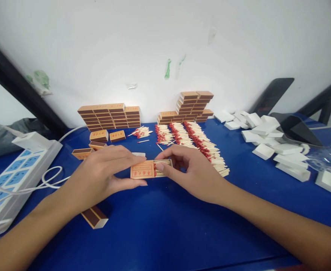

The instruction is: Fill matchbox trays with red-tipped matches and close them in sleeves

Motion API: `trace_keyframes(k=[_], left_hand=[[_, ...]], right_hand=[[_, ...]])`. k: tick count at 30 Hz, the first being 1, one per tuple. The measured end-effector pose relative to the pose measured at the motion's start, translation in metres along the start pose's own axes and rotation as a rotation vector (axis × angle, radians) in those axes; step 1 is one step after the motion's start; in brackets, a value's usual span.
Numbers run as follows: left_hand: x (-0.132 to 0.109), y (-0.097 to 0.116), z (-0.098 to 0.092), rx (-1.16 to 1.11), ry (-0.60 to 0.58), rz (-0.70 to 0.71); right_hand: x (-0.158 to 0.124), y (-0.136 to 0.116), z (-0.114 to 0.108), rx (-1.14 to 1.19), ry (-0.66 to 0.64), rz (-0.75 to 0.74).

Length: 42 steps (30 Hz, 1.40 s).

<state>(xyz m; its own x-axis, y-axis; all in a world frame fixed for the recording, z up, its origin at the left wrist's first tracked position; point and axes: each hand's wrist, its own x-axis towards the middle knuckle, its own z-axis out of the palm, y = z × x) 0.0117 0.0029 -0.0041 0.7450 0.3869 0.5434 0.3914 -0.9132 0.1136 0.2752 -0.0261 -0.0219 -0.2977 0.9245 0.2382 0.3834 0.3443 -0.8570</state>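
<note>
Between my hands is an orange matchbox [142, 170], its tray [169, 163] sticking out to the right with red-headed matches inside. My left hand [103, 169] is closed on the orange sleeve, thumb below and fingers above. My right hand [190, 169] grips the open tray end, its thumb over the matches. Rows of loose matches [205, 143] lie just beyond my right hand. A smaller heap of matches [142, 131] sits behind the box. Past my left hand stand a few single matchboxes [99, 135], and another box [95, 217] lies partly under my left wrist.
Matchboxes are stacked against the wall at left [109, 116] and centre [193, 105]. White trays [264, 131] are piled at right beside a dark scoop-like container [295, 128] and clear plastic [329, 156]. A power strip [38, 165] with white cables takes up the left side of the blue table [165, 233].
</note>
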Motion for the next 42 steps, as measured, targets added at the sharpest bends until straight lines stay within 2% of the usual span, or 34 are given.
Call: trace_keyframes(k=[9, 21, 24, 28, 36, 42], left_hand=[[0.000, 0.001, 0.000, 0.009, -0.018, -0.005], [0.001, 0.002, 0.001, -0.008, -0.024, 0.003], [0.000, 0.001, 0.001, 0.000, -0.015, -0.009], [-0.001, -0.001, 0.001, 0.022, 0.014, -0.017], [0.000, -0.001, 0.002, 0.025, 0.018, 0.007], [0.000, 0.000, 0.003, 0.025, -0.006, -0.009]], right_hand=[[-0.003, 0.003, 0.003, -0.072, 0.041, -0.072], [-0.001, -0.001, 0.000, 0.112, -0.068, 0.096], [0.000, 0.000, -0.002, 0.109, -0.042, 0.105], [0.000, 0.002, -0.006, 0.028, 0.054, 0.002], [0.001, 0.009, -0.010, -0.159, 0.038, -0.174], [0.000, 0.009, -0.009, -0.207, 0.021, -0.218]])
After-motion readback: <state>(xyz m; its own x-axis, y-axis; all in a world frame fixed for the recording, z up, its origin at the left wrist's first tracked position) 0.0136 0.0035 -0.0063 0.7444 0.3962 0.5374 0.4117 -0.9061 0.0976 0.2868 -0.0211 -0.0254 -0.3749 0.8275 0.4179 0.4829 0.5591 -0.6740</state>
